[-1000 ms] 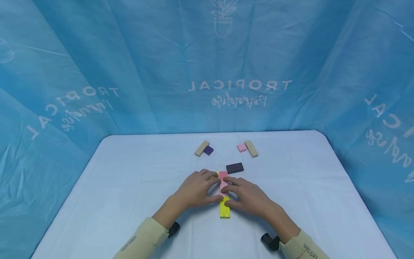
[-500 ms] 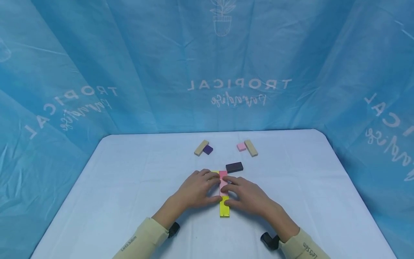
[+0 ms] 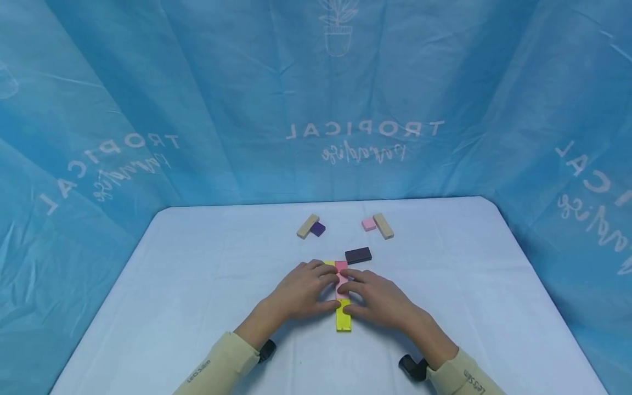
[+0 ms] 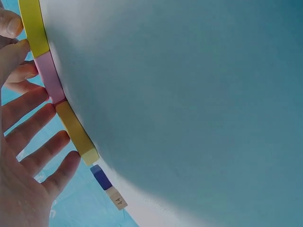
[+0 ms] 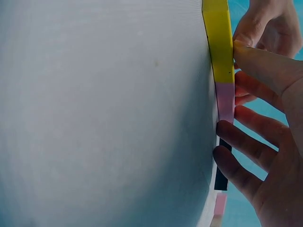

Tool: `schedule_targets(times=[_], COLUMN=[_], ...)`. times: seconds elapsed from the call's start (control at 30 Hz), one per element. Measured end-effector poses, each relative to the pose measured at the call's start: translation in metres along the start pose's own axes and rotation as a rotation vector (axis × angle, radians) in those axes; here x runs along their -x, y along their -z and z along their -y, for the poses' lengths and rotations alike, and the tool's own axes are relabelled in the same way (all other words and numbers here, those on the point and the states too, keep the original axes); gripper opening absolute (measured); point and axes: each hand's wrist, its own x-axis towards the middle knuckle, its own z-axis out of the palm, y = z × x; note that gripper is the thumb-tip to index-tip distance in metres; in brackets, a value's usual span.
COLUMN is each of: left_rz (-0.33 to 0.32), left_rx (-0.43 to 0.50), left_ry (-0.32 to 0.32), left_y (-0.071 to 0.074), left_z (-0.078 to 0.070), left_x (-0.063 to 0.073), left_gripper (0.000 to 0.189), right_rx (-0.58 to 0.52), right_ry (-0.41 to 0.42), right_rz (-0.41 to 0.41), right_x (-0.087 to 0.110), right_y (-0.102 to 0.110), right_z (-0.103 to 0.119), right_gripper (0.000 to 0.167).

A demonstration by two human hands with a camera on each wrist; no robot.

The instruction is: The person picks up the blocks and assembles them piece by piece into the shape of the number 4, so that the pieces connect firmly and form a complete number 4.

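Note:
Small blocks lie in a line on the white table. Closest to the person is a yellow block (image 3: 343,321), then a pink block (image 3: 342,281), then a deeper pink one (image 3: 341,265). Another yellow block (image 4: 75,131) lies on the left side of the line's far end, partly hidden in the head view by the left fingers. My left hand (image 3: 307,291) reaches in from the left with spread fingers, their tips at the blocks. Opposite it, my right hand (image 3: 377,298) has its fingertips along the line's right side, its thumb by the near yellow block.
A black block (image 3: 358,255) lies just beyond the line, to the right. Farther back are a wooden block (image 3: 308,226) with a purple one (image 3: 318,229), and a pink block (image 3: 368,224) beside another wooden block (image 3: 383,226). A blue curtain (image 3: 222,137) hangs behind the table.
My left fingers and thumb have shifted very slightly to the right along the blocks. The right hand and all the blocks keep their places.

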Motion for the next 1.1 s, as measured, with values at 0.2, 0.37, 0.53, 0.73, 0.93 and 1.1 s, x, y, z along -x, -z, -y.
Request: schedule_targets(times=[0.2,0.37,0.53,0.73,0.93,1.1], left_rz=[-0.003,-0.003,-0.006,-0.004,-0.002,0.000], left_rx=[-0.003,-0.008,-0.003,-0.007,-0.009,-0.026], left_ry=[0.007,0.012,0.014,0.021,0.025,0.031], left_y=[0.000,-0.002,-0.005,-0.003,-0.002,-0.002], left_z=[0.000,0.001,0.002,0.000,-0.001,-0.001], left_x=[0.000,0.000,0.000,0.000,0.001,0.001], left_gripper=[0.055,0.054,0.053,0.053,0.053,0.053], right_rx=[0.001,0.008,0.010,-0.005,-0.023,0.003], right_ry=[-0.004,-0.006,-0.010,-0.013,-0.005,-0.012], right_rz=[0.003,0.010,0.016,0.018,0.007,-0.036], right_x=[0.000,-0.001,0.000,0.000,0.001,0.001], right_y=[0.001,0.002,0.002,0.002,0.005,0.009], right_z=[0.001,0.002,0.002,0.002,-0.003,-0.010], right_gripper=[0.041,0.041,0.040,0.041,0.041,0.039])
